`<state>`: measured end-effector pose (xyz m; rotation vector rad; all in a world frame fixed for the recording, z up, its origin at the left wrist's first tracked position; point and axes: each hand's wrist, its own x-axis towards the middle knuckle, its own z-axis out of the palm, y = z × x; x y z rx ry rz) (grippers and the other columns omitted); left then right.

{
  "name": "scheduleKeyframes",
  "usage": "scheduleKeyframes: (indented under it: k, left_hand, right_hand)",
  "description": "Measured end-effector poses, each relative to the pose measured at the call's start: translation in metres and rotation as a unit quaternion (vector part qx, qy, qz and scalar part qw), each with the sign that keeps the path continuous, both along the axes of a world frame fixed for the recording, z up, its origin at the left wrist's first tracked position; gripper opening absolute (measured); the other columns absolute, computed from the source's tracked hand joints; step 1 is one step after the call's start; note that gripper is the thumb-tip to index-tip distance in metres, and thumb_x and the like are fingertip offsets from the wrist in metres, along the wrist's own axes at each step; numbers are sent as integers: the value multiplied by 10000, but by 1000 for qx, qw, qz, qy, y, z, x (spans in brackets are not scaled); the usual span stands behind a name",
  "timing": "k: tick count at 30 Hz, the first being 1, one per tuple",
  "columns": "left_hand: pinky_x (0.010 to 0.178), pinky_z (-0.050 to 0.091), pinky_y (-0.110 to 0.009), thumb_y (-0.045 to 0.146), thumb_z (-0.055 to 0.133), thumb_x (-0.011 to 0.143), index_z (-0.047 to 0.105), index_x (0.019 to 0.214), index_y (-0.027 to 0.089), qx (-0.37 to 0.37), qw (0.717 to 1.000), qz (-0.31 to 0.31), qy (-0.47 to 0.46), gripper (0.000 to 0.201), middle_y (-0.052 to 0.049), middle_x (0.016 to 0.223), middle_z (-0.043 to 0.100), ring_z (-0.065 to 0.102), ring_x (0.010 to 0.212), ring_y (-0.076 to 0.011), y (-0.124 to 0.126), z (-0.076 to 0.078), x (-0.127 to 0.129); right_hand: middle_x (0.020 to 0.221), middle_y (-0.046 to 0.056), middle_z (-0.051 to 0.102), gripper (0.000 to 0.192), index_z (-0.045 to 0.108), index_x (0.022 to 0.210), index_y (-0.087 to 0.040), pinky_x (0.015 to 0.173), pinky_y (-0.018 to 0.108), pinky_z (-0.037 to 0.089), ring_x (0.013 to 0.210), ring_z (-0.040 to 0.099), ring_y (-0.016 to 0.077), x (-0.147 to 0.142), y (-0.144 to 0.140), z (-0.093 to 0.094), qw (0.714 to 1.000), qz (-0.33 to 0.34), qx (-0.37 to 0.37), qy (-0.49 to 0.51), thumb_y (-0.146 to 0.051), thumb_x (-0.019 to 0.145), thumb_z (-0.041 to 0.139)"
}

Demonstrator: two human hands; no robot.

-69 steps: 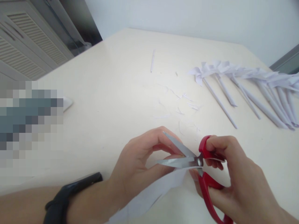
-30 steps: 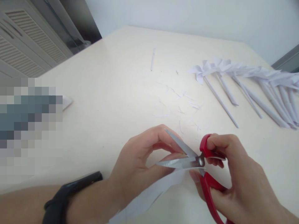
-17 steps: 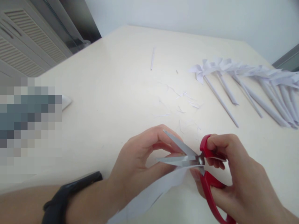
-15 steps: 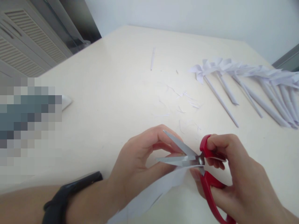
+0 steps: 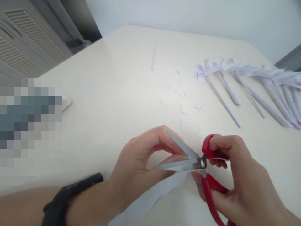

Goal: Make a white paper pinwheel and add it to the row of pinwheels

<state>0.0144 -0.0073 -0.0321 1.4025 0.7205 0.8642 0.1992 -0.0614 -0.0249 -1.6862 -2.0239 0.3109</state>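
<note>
Red-handled scissors (image 5: 213,185) are in my right hand (image 5: 246,179), with fingers through both loops and the blades parted, pointing left. My left hand (image 5: 141,163) pinches a white sheet of paper (image 5: 150,197) between thumb and fingers. The sheet hangs down toward the front edge of the view, and its upper edge runs by the scissors' pivot. One blade crosses in front of my left thumb; the other points up past the fingers. The pinched edge is partly hidden behind the blades.
Thin paper scraps (image 5: 188,100) lie scattered mid-table. Rolled paper sticks with folded paper heads (image 5: 246,72) line the right side. A slim paper roll (image 5: 153,59) lies farther back. A blurred-out patch (image 5: 30,125) covers something at left. A black watch (image 5: 70,194) is on my left wrist.
The scissor blades have opened slightly wider, the lower blade dropping a little. My left hand and the sheet have stayed nearly still.
</note>
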Motion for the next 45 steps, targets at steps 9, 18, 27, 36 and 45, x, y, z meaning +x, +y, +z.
scheduleKeyframes:
  k: [9,18,27,36,45]
  left_hand:
    - [686,521,-264,234,658,774,653,772,198,1,1000,1,11,37,-5,786,666,646,741,-157,1,0,0]
    - [693,520,-262,263,648,786,655,780,208,2,1000,-3,-10,57,-9,799,664,643,757,-159,0,0,0]
    - [731,508,-272,310,625,804,644,811,190,9,1000,-13,-15,122,-28,833,644,624,790,-163,0,0,-1]
    - [753,536,-234,208,612,814,650,851,154,-20,998,-42,-49,75,-39,878,639,637,831,-150,0,-1,1]
    - [805,533,-306,151,587,834,613,845,206,-27,998,-39,-31,62,5,875,650,640,851,-155,-3,1,1]
  right_hand:
    - [677,-52,551,233,354,876,-267,444,147,473,515,549,71,-1,1,2,1000,1,3,-5,-239,714,518]
    - [666,-56,542,241,348,876,-269,440,144,466,500,548,70,-1,1,2,1000,6,5,-2,-224,711,518]
    - [659,-53,534,285,336,876,-277,427,173,464,497,553,89,-1,-1,1,1000,-8,-20,7,-207,688,538]
    - [648,-55,533,300,347,888,-276,407,187,448,481,537,99,-2,-2,0,999,-20,-37,22,-186,669,530]
    - [708,-27,542,309,399,881,-274,422,218,441,600,546,144,3,5,1,975,-53,-91,194,-203,681,623]
